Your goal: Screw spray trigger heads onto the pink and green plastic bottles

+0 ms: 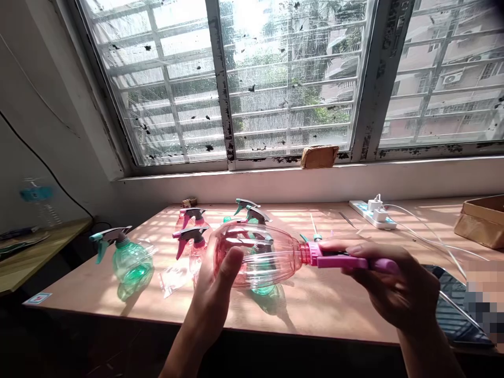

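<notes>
A clear pink spray bottle [271,254] lies sideways in the air above the table, its neck pointing right. My left hand [214,286] is wrapped round its base end. At the neck, my right hand [397,283] is closed on the pink and dark spray head [338,258], which meets the bottle's neck; whether it is screwed tight I cannot tell. Behind my left hand stand pink spray bottles [195,249], partly hidden. A green spray bottle [132,260] stands to the left, and more green bottles [264,289] show behind and through the held one.
The wooden table [323,310] runs up to a window wall. A clear plastic bag [173,278] lies by the pink bottles. At the back right are a white power strip [372,215] with cables and a cardboard box [480,220]. A dark tablet-like device [457,310] lies near my right wrist.
</notes>
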Demonstrator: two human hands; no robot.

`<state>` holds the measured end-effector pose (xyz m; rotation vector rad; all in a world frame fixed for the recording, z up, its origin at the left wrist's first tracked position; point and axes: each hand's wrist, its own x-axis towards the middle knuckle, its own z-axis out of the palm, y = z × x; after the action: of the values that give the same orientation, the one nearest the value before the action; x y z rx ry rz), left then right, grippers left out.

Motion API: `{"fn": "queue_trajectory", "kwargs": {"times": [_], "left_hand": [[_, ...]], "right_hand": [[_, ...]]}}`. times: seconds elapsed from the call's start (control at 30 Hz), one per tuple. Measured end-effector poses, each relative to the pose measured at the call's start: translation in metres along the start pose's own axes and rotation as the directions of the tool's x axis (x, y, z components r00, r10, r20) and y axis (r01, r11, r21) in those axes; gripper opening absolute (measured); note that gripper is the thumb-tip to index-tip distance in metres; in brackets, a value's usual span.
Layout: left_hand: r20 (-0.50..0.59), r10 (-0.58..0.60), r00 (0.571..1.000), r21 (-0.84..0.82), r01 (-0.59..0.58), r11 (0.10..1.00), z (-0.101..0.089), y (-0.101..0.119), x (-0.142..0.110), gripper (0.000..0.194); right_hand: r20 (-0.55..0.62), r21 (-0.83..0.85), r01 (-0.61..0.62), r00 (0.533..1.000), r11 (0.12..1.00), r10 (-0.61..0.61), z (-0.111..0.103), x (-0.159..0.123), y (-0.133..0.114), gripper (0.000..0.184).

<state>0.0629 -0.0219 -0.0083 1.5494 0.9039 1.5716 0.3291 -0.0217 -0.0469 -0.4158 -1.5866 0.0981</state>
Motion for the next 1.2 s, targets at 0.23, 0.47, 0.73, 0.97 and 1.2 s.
{"fn": "queue_trajectory", "kwargs": {"times": [0.23, 0.47, 0.73, 0.97, 1.2], "left_hand": [[0.205, 0.001, 0.979, 0.267, -0.057, 0.962, -0.018, -0.001, -0.008, 0.080], [0.443, 0.089, 0.892, 0.062, -0.130, 0.990, -0.028, -0.005, -0.001, 0.081], [0.447, 0.130, 0.885, 0.372, -0.316, 0.873, -0.043, 0.003, 0.003, 0.101], [0.393, -0.004, 0.920, 0.360, -0.150, 0.921, -0.048, 0.002, -0.005, 0.104], [0.485, 0.189, 0.854, 0.130, -0.285, 0.950, -0.041, 0.009, -0.009, 0.069]], "right_hand": [[-0.075, 0.272, -0.437, 0.879, 0.858, 0.471, 0.003, 0.009, -0.003, 0.016], [-0.018, 0.439, -0.543, 0.791, 0.716, 0.611, 0.009, 0.018, -0.006, 0.023], [0.192, 0.344, -0.581, 0.813, 0.738, 0.550, -0.003, 0.016, 0.001, 0.044], [0.115, 0.330, -0.559, 0.824, 0.761, 0.555, 0.002, 0.015, -0.006, 0.043], [0.144, 0.342, -0.578, 0.811, 0.741, 0.566, -0.005, 0.017, -0.001, 0.032]]}}
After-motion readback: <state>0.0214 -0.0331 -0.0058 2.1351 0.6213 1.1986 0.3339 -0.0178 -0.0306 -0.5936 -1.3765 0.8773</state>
